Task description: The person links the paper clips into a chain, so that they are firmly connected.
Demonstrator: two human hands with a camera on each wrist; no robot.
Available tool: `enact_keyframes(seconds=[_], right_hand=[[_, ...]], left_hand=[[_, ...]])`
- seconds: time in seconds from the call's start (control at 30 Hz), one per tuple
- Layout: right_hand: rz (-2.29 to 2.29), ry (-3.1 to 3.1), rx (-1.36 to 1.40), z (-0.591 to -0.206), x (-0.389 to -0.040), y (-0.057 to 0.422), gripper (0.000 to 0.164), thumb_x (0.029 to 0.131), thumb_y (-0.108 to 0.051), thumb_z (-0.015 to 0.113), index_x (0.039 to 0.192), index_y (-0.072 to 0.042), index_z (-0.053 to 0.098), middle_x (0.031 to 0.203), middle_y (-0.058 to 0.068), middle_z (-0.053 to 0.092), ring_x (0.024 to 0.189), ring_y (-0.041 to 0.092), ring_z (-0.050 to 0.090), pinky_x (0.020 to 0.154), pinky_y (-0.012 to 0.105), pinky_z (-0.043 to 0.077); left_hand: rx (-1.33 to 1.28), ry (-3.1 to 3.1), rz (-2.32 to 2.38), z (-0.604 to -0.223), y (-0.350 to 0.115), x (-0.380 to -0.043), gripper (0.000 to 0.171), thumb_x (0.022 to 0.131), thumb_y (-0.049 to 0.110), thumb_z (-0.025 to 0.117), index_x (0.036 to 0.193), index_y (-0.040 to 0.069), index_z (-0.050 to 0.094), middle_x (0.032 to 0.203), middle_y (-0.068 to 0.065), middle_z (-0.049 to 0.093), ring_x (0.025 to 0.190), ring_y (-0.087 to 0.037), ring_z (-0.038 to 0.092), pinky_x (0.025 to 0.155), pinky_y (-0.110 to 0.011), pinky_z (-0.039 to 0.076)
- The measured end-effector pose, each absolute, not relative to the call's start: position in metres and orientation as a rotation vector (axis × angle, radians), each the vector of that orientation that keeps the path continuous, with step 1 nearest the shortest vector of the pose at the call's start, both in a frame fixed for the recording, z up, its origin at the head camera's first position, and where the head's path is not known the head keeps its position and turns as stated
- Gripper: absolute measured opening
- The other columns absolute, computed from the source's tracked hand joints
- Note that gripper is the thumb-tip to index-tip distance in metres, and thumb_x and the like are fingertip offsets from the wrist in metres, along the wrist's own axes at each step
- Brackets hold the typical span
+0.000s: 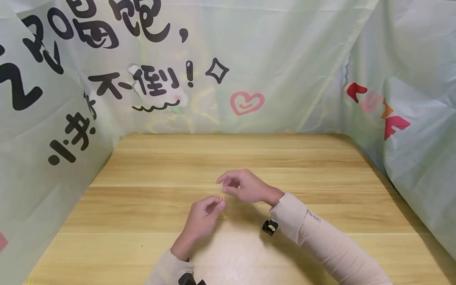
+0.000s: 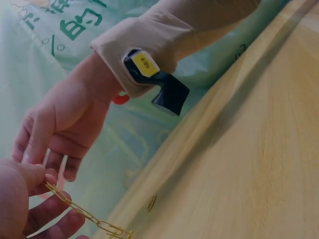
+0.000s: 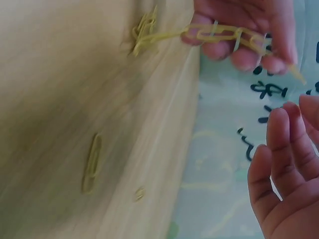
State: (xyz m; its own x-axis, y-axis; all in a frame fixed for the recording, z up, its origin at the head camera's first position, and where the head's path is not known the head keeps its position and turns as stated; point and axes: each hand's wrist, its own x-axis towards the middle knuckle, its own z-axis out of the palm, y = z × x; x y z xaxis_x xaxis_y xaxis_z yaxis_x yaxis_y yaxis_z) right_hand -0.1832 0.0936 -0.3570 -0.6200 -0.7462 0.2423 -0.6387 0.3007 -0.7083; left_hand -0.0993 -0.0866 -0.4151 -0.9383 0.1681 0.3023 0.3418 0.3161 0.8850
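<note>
A chain of linked yellow paper clips hangs from my left hand, pinched between thumb and fingertips. One clip end stands up past the left fingertips in the head view. The chain's lower end lies bunched on the tabletop. Just above and to the right, my right hand hovers with loosely bent fingers and its thumb apart from the index finger. Nothing shows between the right fingers in the right wrist view.
Two loose paper clips lie on the wooden table, a nearer one and a farther one. Printed pale cloth hangs around the table's back and sides. Wrist cameras sit on both sleeves.
</note>
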Motion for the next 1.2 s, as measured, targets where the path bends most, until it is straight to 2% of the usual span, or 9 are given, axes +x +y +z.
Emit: enact_keyframes(seconds=[0.17, 0.27, 0.33, 0.43, 0.53, 0.7, 0.83, 0.97, 1.2], right_hand=[[-1.247, 2.472, -1.145, -0.366, -0.194, 0.098, 0.020, 0.096, -0.008, 0.059, 0.113, 0.001, 0.065, 0.089, 0.009, 0.067, 0.078, 0.022, 0.064, 0.068, 0.029, 0.053], [-1.266, 2.463, -1.081, -0.371, -0.201, 0.100, 0.022, 0.098, -0.010, 0.055, 0.114, 0.002, 0.064, 0.095, 0.013, 0.068, 0.083, 0.026, 0.065, 0.073, 0.031, 0.054], [-1.270, 2.453, -1.042, -0.375, -0.205, 0.102, 0.023, 0.099, -0.006, 0.051, 0.115, 0.004, 0.063, 0.099, 0.016, 0.068, 0.088, 0.024, 0.065, 0.077, 0.031, 0.054], [-1.266, 2.435, -0.958, -0.378, -0.210, 0.104, 0.030, 0.094, 0.004, 0.042, 0.116, 0.005, 0.062, 0.105, 0.018, 0.066, 0.094, 0.024, 0.064, 0.084, 0.035, 0.052], [-1.207, 2.440, -0.846, -0.380, -0.212, 0.105, 0.039, 0.089, 0.006, 0.037, 0.119, 0.001, 0.062, 0.110, 0.014, 0.065, 0.100, 0.026, 0.062, 0.088, 0.039, 0.050], [-1.064, 2.497, -0.696, -0.381, -0.216, 0.104, 0.035, 0.094, -0.006, 0.042, 0.122, -0.005, 0.062, 0.114, 0.008, 0.064, 0.104, 0.024, 0.060, 0.095, 0.046, 0.045], [-0.988, 2.571, -0.637, -0.388, -0.224, 0.102, 0.026, 0.096, -0.015, 0.052, 0.118, -0.007, 0.063, 0.109, 0.007, 0.065, 0.098, 0.022, 0.061, 0.088, 0.042, 0.049], [-0.886, 2.649, -0.638, -0.397, -0.233, 0.100, 0.021, 0.092, -0.016, 0.064, 0.110, -0.006, 0.065, 0.100, 0.007, 0.066, 0.091, 0.021, 0.062, 0.080, 0.037, 0.052], [-0.687, 2.714, -0.609, -0.400, -0.233, 0.095, 0.017, 0.087, -0.017, 0.073, 0.098, -0.006, 0.067, 0.095, 0.005, 0.065, 0.091, 0.023, 0.062, 0.084, 0.039, 0.052]], left_hand=[[-0.446, -2.398, -1.717, -0.415, -0.085, -0.099, 0.015, 0.096, 0.015, 0.062, 0.091, 0.004, 0.070, 0.082, -0.002, 0.068, 0.078, -0.016, 0.063, 0.077, -0.031, 0.052], [-0.415, -2.388, -1.736, -0.417, -0.085, -0.100, 0.012, 0.095, 0.013, 0.063, 0.090, 0.004, 0.070, 0.081, -0.002, 0.068, 0.077, -0.016, 0.063, 0.076, -0.030, 0.052], [-0.403, -2.383, -1.748, -0.417, -0.085, -0.100, 0.012, 0.095, 0.012, 0.063, 0.090, 0.004, 0.070, 0.082, -0.004, 0.068, 0.077, -0.016, 0.063, 0.076, -0.030, 0.052], [-0.404, -2.379, -1.756, -0.417, -0.085, -0.100, 0.011, 0.095, 0.012, 0.063, 0.089, 0.005, 0.070, 0.082, -0.004, 0.069, 0.077, -0.016, 0.063, 0.076, -0.030, 0.052], [-0.412, -2.380, -1.754, -0.416, -0.085, -0.099, 0.011, 0.094, 0.013, 0.063, 0.089, 0.006, 0.070, 0.082, -0.003, 0.069, 0.078, -0.015, 0.063, 0.076, -0.030, 0.052], [-0.413, -2.377, -1.744, -0.417, -0.085, -0.099, 0.012, 0.094, 0.012, 0.063, 0.089, 0.004, 0.070, 0.082, -0.003, 0.068, 0.077, -0.015, 0.063, 0.075, -0.030, 0.052], [-0.421, -2.362, -1.742, -0.418, -0.085, -0.100, 0.011, 0.094, 0.011, 0.063, 0.089, 0.004, 0.069, 0.082, -0.003, 0.068, 0.076, -0.016, 0.063, 0.074, -0.030, 0.053], [-0.432, -2.354, -1.742, -0.418, -0.085, -0.100, 0.011, 0.094, 0.011, 0.063, 0.089, 0.003, 0.069, 0.082, -0.004, 0.068, 0.077, -0.016, 0.063, 0.074, -0.030, 0.053], [-0.430, -2.377, -1.725, -0.418, -0.085, -0.099, 0.012, 0.094, 0.013, 0.064, 0.089, 0.005, 0.070, 0.082, 0.000, 0.068, 0.079, -0.017, 0.063, 0.076, -0.031, 0.053]])
